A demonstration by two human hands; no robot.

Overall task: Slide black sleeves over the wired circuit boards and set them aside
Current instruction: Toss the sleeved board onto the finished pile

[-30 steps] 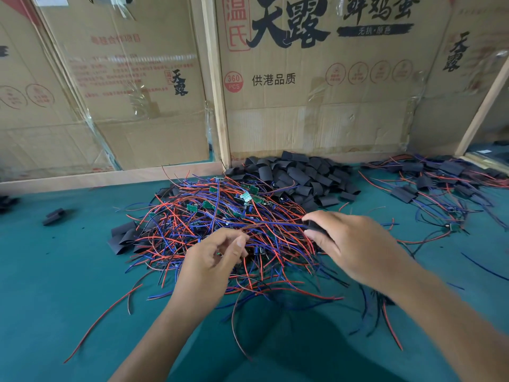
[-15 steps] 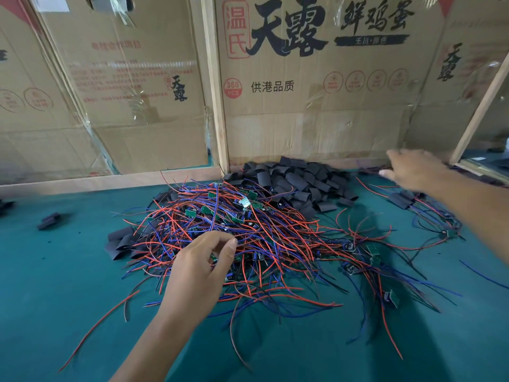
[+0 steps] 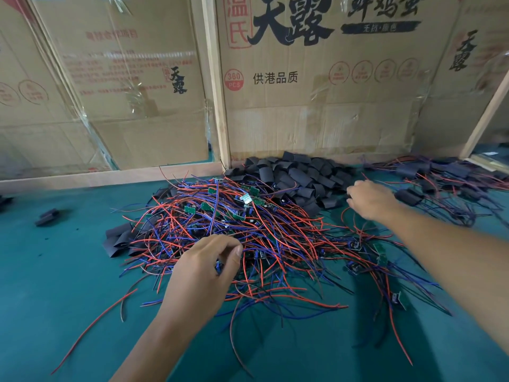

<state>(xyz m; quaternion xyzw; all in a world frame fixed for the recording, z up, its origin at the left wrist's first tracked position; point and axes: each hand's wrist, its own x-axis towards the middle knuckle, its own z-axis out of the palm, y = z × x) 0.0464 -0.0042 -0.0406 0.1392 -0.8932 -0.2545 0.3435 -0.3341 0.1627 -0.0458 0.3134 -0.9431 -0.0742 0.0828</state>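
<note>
Looking down at a teal work table (image 3: 55, 285) strewn with parts. In the middle, a big tangle of red and blue wires (image 3: 248, 238) with small green circuit boards (image 3: 249, 199) scattered through it. Behind the tangle, against a cardboard wall (image 3: 316, 92) printed with Chinese characters, a heap of loose black sleeves (image 3: 300, 177). At far right, a separate pile of sleeved boards (image 3: 440, 183), wires trailing out. A few flat sleeves (image 3: 118, 241) poking from under the tangle's left edge, and one stray sleeve (image 3: 46, 217) lying alone at far left.

Left hand (image 3: 203, 268) low over the near side of the tangle, fingers curled toward the thumb, pinching a small blue-bodied part (image 3: 219, 267) among the wires. Right hand (image 3: 370, 198) reaching out, back upward, between the sleeve heap and the finished pile, just beside the heap; fingers bent downward, fingertips hidden, so cannot tell whether anything is held.
</note>
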